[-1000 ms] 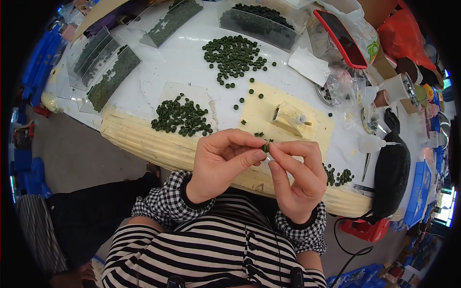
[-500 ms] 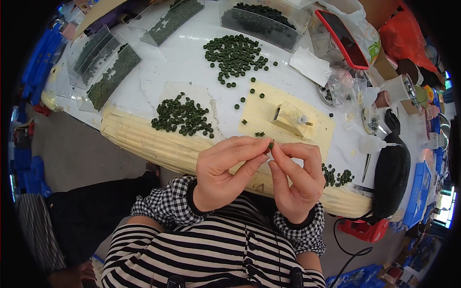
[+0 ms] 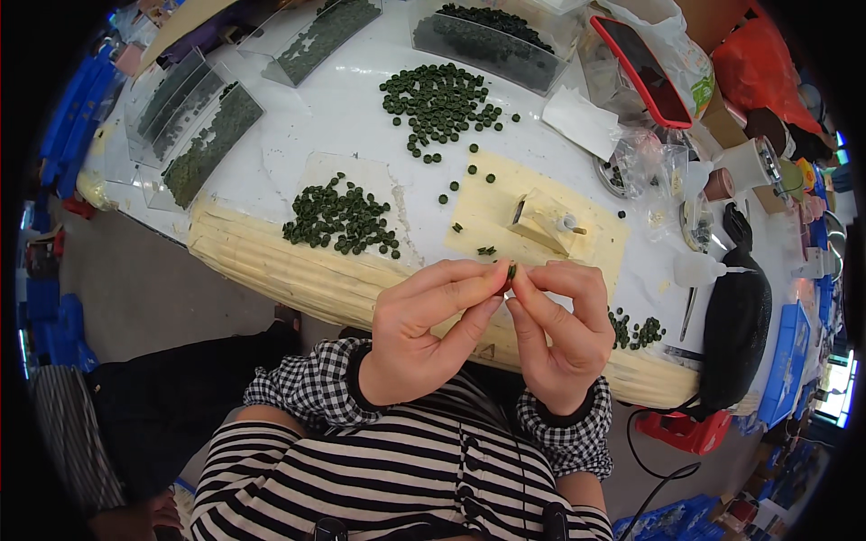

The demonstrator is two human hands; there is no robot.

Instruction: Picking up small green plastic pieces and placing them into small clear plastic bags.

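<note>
A small dark green disc-like piece (image 3: pixel 511 271) is pinched between the fingertips of my left hand (image 3: pixel 419 329) and my right hand (image 3: pixel 566 334), above the table's near edge. Its face is mostly covered by the fingers. Just beyond the fingertips, a few similar pieces (image 3: pixel 487 250) lie on a cream sheet (image 3: pixel 469 203). A cream block (image 3: pixel 546 225) with a small round knob stands on that sheet. Left of my left hand is a heap of green round pieces (image 3: pixel 338 216). A smaller group of green pieces (image 3: pixel 645 334) sits just right of my right hand.
Farther back lies another heap of green discs (image 3: pixel 437 104). Clear bins of green pieces (image 3: pixel 212 149) line the far and left sides. On the right are a white tissue (image 3: pixel 580 122), a red-cased phone (image 3: pixel 645 77), a squeeze bottle (image 3: pixel 699 270) and a black bag-like bundle (image 3: pixel 735 334).
Both hands still pinch the green piece at nearly the same spot. It looks slightly turned, with more of its side showing between the fingertips.
</note>
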